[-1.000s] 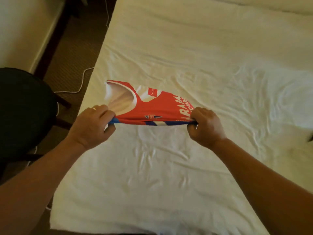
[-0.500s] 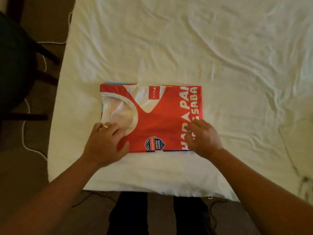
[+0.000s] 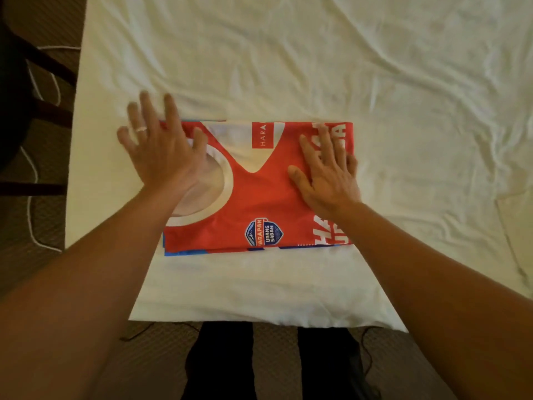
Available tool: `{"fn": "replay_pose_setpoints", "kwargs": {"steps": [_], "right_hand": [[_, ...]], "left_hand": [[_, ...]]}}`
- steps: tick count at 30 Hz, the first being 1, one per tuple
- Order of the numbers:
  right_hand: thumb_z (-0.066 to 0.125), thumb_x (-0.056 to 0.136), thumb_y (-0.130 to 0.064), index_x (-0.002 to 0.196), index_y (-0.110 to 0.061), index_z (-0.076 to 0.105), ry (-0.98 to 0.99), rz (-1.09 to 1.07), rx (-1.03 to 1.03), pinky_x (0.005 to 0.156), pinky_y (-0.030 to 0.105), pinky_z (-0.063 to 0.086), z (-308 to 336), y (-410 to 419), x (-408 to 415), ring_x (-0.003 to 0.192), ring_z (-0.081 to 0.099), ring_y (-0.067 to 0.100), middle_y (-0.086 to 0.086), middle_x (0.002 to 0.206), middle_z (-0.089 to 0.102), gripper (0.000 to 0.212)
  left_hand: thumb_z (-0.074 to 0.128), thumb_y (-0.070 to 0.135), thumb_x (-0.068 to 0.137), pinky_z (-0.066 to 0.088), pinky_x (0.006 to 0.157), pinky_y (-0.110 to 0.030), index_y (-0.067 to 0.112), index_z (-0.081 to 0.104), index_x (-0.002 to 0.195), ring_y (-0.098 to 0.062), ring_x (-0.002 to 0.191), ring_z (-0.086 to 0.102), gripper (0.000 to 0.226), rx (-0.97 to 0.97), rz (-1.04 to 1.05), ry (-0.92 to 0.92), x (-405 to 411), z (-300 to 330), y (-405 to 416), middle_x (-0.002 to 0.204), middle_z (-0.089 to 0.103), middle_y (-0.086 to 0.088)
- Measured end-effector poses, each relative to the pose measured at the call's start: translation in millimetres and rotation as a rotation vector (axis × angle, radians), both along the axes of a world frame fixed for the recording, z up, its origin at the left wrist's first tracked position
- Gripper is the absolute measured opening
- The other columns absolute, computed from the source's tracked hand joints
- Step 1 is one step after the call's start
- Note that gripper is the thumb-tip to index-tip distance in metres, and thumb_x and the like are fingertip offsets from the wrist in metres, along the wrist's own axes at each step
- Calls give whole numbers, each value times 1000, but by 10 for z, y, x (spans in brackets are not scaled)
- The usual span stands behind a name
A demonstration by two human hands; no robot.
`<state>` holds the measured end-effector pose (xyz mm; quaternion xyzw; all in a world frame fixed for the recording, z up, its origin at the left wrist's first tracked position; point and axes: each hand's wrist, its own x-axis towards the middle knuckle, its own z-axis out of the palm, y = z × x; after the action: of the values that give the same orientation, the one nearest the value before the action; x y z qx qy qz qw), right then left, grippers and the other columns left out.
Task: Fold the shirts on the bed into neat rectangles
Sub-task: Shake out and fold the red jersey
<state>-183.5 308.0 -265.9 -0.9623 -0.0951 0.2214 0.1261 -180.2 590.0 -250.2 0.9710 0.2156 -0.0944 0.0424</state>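
A red shirt (image 3: 259, 194) with white lettering, a blue badge and blue edges lies folded into a rectangle near the front edge of the bed (image 3: 288, 67). My left hand (image 3: 161, 151), wearing a ring, lies flat with spread fingers on the shirt's left end, over the white collar opening. My right hand (image 3: 326, 171) presses flat on the shirt's right part, over the lettering. Neither hand grips the fabric.
The white sheet is wrinkled, mostly on the right. A dark chair (image 3: 17, 111) stands left of the bed, with a white cable (image 3: 31, 174) on the carpet. My dark trouser legs (image 3: 222, 362) show below the bed's front edge (image 3: 259, 320).
One second ago both hands held the shirt up by its near edge. It has since been laid flat, and both hands have slid forward over it with fingers spread.
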Motion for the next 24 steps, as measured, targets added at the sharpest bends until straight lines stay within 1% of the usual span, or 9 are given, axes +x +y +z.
{"fn": "replay_pose_setpoints", "kwargs": {"steps": [3,6,8,10,12,14,17,21,24], "right_hand": [[33,103,-58,152,-30,34,-69,-413,82,114,49,25,154,-98,-77,146,24,27,0,162,24,56],[39,103,-54,139,-22,46,71,-851,126,98,43,47,244,-191,-126,121,53,23,3,139,50,49],[47,100,-56,133,-23,49,201,-996,239,86,38,55,274,-208,-117,101,65,19,1,126,62,46],[57,97,-53,126,-23,53,317,-1076,380,81,38,59,306,-228,-71,90,71,18,-1,114,70,43],[64,95,-47,119,-21,59,428,-1107,481,79,39,60,336,-272,-12,86,73,19,-2,106,73,35],[67,95,-41,116,-20,63,537,-1088,532,81,41,61,382,-295,23,86,75,21,-2,102,75,30],[66,96,-36,122,-20,61,547,-969,496,83,42,59,437,-277,25,89,74,22,-1,109,74,31],[61,100,-35,129,-20,57,422,-812,416,76,36,57,691,-178,-6,92,72,20,-1,116,71,33],[61,99,-37,131,-18,57,323,-747,385,82,40,60,1040,-66,54,94,72,22,0,117,71,37]], "left_hand": [[42,58,96,33,108,-54,12,36,147,-41,140,34,69,-179,451,-48,-183,106,-16,151,36,-21],[49,63,94,40,100,-49,6,45,135,-41,131,44,70,-408,744,17,-415,142,-77,140,47,-22],[60,67,86,44,89,-44,5,46,133,-39,122,54,79,-566,867,13,-491,182,-124,133,55,-16],[71,66,79,46,87,-40,5,47,136,-36,117,58,86,-690,937,37,-505,245,-147,130,59,-12],[78,56,79,47,88,-37,5,51,137,-31,111,59,81,-818,954,47,-490,263,-106,129,61,-9],[77,40,85,49,88,-36,8,57,133,-27,104,60,62,-933,932,70,-482,271,-45,126,64,-8],[69,29,90,51,94,-40,16,60,127,-29,107,63,40,-1014,861,92,-492,304,-14,123,66,-7],[64,27,94,48,105,-49,22,51,144,-30,120,57,52,-1047,759,25,-439,567,-61,137,59,-4],[63,25,96,46,105,-44,20,44,150,-30,127,52,57,-1054,681,-30,-292,913,-39,145,53,-5]]}}
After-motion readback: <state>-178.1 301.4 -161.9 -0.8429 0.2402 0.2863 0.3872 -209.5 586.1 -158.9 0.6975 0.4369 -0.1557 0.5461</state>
